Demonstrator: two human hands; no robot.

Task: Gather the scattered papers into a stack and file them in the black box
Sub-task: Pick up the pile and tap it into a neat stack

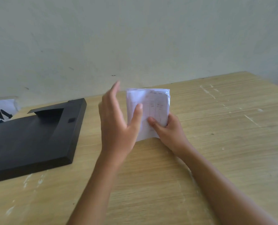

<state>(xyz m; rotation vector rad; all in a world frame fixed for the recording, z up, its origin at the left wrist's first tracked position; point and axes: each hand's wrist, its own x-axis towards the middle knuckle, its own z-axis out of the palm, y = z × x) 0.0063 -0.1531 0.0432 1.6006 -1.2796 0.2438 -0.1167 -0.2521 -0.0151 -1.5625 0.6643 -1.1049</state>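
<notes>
**Head view: paper stack held upright on the table, right of the black box**

Head camera looks down on a wooden table (216, 159). Right hand (169, 129) grips the stack of papers (149, 109) at its lower right corner, thumb across the front sheet, fingers wrapped behind. The stack stands on its lower edge on the table, roughly upright, front sheet bearing faint ruled writing too blurred to read.

Left hand (118, 120) is spread open and flat, fingers extended upward, at the left edge of the stack; its thumb lies against the front sheet. Whether the palm touches the stack's side cannot be told because of motion blur.

Black box (34, 137) lies closed and flat to the left of the stack, apart from both hands; its near left part is cut off by the frame. Beyond the box, a white sheet with black marks (1, 111) is partly hidden and cropped.
</notes>
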